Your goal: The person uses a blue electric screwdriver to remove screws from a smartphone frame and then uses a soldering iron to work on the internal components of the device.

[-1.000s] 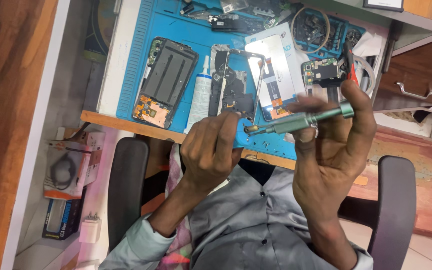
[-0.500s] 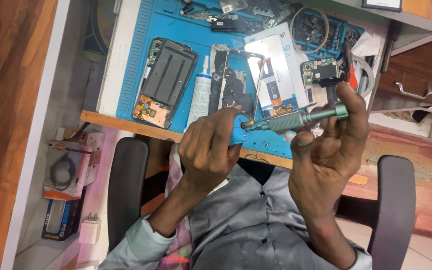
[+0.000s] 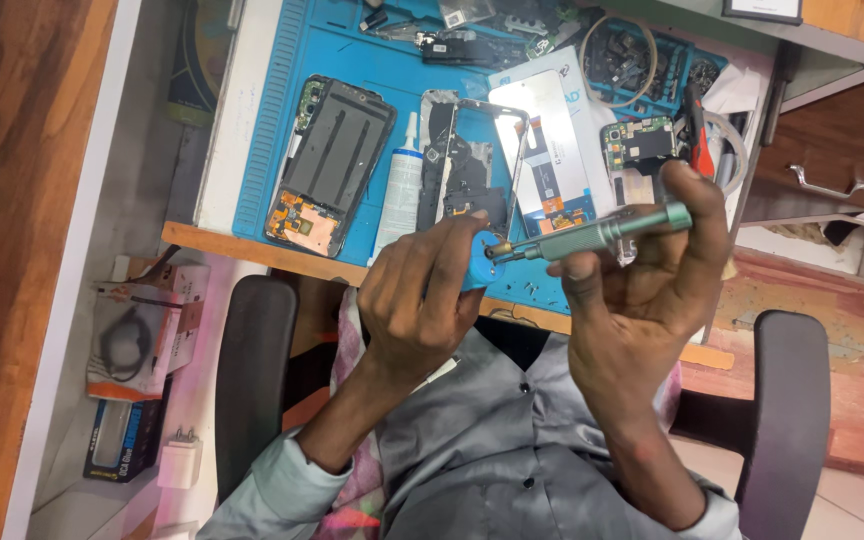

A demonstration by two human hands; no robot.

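Note:
My right hand [image 3: 652, 275] holds a grey-green precision screwdriver [image 3: 597, 232] level above the desk's near edge, its tip pointing left. My left hand [image 3: 422, 290] meets that tip with its fingertips around the brass end [image 3: 497, 249]; a small blue piece [image 3: 474, 270] shows under those fingers. Behind the hands, on a blue work mat [image 3: 282, 150], lie an opened phone body [image 3: 330, 165], a phone frame with dark board parts [image 3: 467, 165], a white display panel [image 3: 542, 135] and a small circuit board [image 3: 637, 145].
A white glue tube [image 3: 399, 195] lies between the two opened phones. Red-handled tweezers [image 3: 697, 145], cable coils and loose parts sit at the mat's far right. Boxes and a white charger [image 3: 180, 462] rest on the shelf at left. Black chair arms [image 3: 252, 370] flank my lap.
Both hands have stayed together at the screwdriver's tip. The screwdriver has shifted slightly and the left fingers have closed in around its brass end.

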